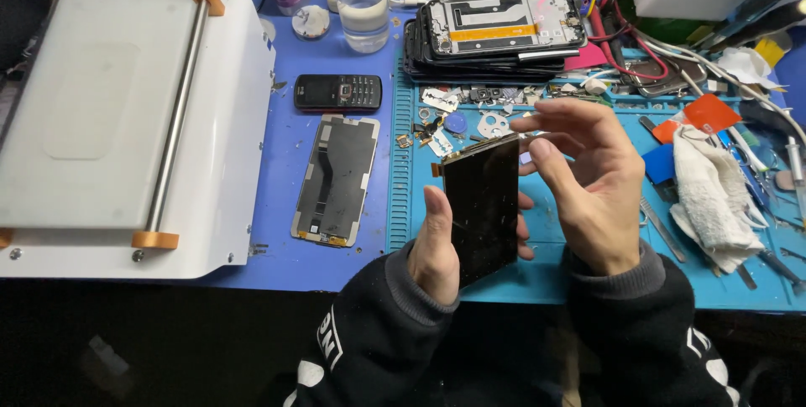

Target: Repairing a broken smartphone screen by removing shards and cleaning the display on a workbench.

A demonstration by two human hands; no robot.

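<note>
A dark phone screen panel (481, 206) is held upright above the blue work mat (588, 281). My left hand (437, 247) grips its lower left edge, thumb on the front and fingers behind. My right hand (583, 176) pinches the panel's top right corner with thumb and fingertips. Both sleeves are black with white markings.
A white machine with a flat plate (126, 122) fills the left. Another screen panel (337, 179) and a small black keypad phone (337, 91) lie on the purple surface. A stack of phone frames (495, 33), small parts, bottles (361, 0), a white cloth (709, 193) and tools sit around.
</note>
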